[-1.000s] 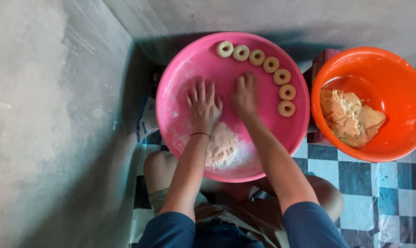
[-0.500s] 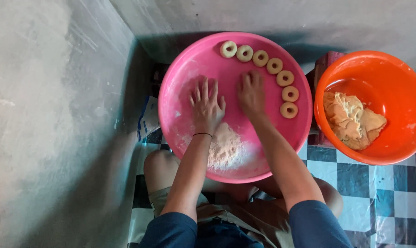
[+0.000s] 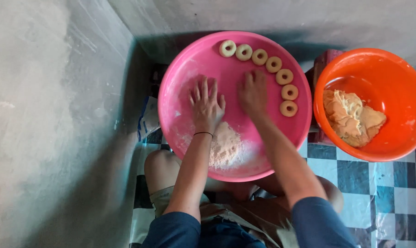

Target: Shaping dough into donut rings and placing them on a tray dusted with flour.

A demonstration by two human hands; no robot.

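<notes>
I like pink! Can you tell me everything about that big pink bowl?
The pink bowl is round, wide and shallow, plastic by its look. It sits above the person's knees. Seven dough rings curve along its far rim, flour is piled at the near side, and both hands, left and right, press flat inside.

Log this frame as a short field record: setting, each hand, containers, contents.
setting: person seated on a checkered floor beside a grey wall
left hand: flat, fingers spread, palm down on the pink basin
right hand: flat, palm down on the basin floor, apart from the left
basin contents: seven dough rings in an arc along the far rim; flour pile near the left wrist
wrist: thin dark band on the left
other container: orange bowl to the right, holding a dough lump
</notes>
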